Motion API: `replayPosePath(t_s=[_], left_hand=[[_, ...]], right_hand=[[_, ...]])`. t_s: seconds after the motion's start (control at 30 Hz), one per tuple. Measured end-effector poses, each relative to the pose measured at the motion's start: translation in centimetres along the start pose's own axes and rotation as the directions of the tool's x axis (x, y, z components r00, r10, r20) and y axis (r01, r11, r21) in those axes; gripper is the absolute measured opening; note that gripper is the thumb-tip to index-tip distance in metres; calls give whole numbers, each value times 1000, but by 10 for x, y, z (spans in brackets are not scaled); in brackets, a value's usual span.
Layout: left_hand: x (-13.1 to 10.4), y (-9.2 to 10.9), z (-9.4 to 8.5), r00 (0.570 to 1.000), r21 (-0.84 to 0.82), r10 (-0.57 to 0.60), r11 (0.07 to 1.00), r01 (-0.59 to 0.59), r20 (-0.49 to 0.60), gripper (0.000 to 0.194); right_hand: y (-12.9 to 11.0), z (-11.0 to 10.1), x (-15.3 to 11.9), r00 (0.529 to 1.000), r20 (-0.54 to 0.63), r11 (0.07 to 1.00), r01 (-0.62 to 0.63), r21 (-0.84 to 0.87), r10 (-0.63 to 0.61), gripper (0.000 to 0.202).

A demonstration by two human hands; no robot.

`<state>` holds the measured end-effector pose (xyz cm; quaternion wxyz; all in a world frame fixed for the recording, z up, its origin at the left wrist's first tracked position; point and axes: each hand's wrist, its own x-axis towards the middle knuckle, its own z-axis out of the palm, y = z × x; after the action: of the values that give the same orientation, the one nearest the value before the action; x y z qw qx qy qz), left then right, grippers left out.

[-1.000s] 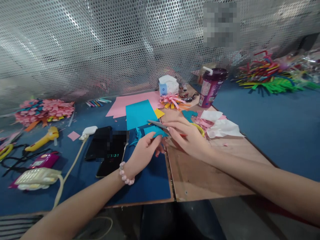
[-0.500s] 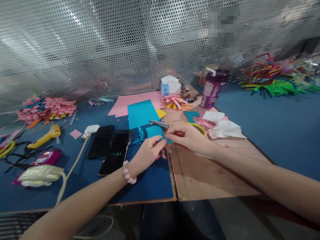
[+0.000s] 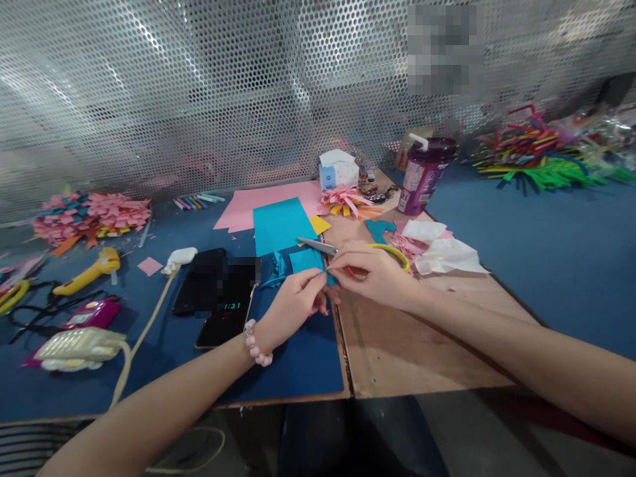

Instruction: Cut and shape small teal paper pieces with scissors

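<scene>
My left hand (image 3: 298,299), a pink bead bracelet at its wrist, pinches a small piece of blue paper (image 3: 330,279). Meeting it from the right, my right hand (image 3: 368,271) has thumb and fingers closed at the same piece, most of which the fingers hide. Scissors (image 3: 318,246) with red and yellow handles lie partly behind my right hand, blades pointing left. Beyond my hands are a blue paper square (image 3: 304,261), folded blue paper strips (image 3: 276,270) and a larger blue sheet (image 3: 283,225) resting on pink paper (image 3: 238,208).
Two dark phones (image 3: 226,311) and a cabled white plug (image 3: 181,257) sit left of my hands. Farther left are a yellow glue gun (image 3: 89,273) and a power strip (image 3: 82,344). A purple cup (image 3: 424,177), a tissue box (image 3: 338,173) and crumpled tissues (image 3: 450,257) stand or lie to the right.
My fingertips have shifted slightly on the blue paper piece, and less of it shows between them. Both hands stay in nearly the same place.
</scene>
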<state>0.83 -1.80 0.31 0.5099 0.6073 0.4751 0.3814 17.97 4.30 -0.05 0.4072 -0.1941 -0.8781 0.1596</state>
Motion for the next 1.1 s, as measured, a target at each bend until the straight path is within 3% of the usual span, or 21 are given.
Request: replayPosePath(t_s=[0.3,0.47,0.73,0.9,1.1], left_hand=[[-2,3,0,1000,60,23,998,-22,-15,31],[-2,3,-1,998,88,40,995,-36,-49,33],[-3,4,-1,994,205,83,977,-66,-74,33],[-6,7,1,989,278,121,956,-92,-90,30],[-8,9,1,982,332,151,937,-106,-111,31]], right_hand=[[-2,1,-1,991,-40,989,124,-82,-127,11],[0,2,-3,989,-42,984,133,-116,-139,10],[-1,2,-2,999,11,995,-47,-85,48,10],[-12,-3,-1,974,75,977,-214,-29,215,12],[-14,-5,0,960,103,964,-266,32,261,12]])
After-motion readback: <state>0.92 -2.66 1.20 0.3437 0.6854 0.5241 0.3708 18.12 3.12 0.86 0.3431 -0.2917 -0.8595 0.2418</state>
